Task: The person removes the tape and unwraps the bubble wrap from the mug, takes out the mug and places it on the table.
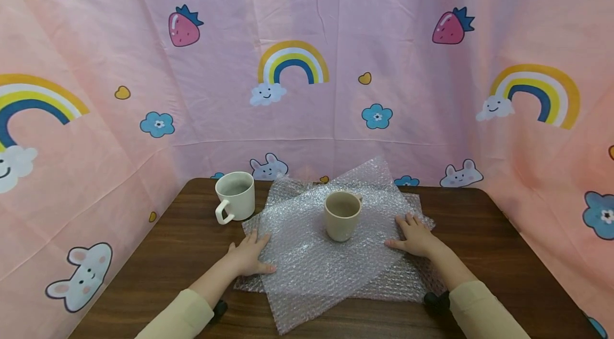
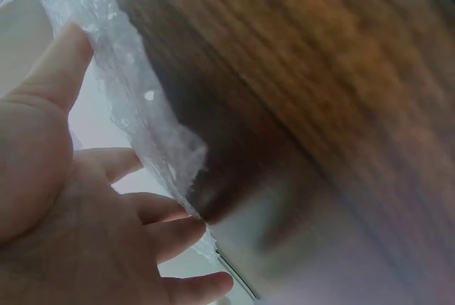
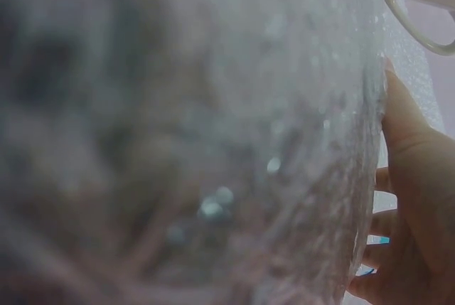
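Bubble wrap (image 1: 331,269) lies in overlapping sheets, set at different angles, on the dark wooden table. A beige mug (image 1: 341,216) stands upright near the middle of the top sheet, its handle toward the back right. My left hand (image 1: 249,256) rests at the wrap's left edge with fingers spread; in the left wrist view its fingertips meet the rim of the bubble wrap (image 2: 124,70). On the other side my right hand (image 1: 416,236) lies palm down on the right part of the wrap, fingers spread. Neither hand touches the mug.
A white mug (image 1: 236,196) stands upright at the table's back left, its handle toward the front left, beside the wrap. Around the wooden table (image 1: 163,269) hangs a pink printed curtain (image 1: 307,120) at the back and both sides.
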Action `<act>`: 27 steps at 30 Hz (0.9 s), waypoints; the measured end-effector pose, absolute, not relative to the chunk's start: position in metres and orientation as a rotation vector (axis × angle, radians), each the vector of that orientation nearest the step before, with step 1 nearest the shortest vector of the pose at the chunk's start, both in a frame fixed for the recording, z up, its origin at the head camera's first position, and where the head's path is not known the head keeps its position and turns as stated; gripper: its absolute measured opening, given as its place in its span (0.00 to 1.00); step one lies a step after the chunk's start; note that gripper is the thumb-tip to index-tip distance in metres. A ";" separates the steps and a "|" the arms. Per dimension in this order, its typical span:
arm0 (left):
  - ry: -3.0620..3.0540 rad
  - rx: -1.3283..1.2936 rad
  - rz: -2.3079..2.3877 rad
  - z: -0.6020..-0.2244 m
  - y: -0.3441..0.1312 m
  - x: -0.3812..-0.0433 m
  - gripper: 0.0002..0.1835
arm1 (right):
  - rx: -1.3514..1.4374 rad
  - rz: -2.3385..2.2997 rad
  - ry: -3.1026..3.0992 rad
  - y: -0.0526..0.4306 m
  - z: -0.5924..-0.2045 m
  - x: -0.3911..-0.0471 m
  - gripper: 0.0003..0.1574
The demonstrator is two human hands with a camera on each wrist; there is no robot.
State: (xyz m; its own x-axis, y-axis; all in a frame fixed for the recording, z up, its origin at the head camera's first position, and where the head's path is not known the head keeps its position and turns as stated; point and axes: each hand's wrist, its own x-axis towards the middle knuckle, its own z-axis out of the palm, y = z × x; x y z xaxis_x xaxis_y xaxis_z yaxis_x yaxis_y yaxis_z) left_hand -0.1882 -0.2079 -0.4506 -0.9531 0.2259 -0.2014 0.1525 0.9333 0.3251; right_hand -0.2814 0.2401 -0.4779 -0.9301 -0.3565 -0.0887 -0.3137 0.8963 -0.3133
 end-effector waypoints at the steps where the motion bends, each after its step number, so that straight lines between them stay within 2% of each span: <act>1: 2.841 0.281 0.444 -0.450 -0.207 -0.188 0.49 | -0.517 -0.443 2.919 0.241 -0.479 -0.282 0.63; 27: 2.786 0.220 0.370 -0.430 -0.199 -0.198 0.52 | -0.511 -0.453 2.880 0.240 -0.472 -0.284 0.64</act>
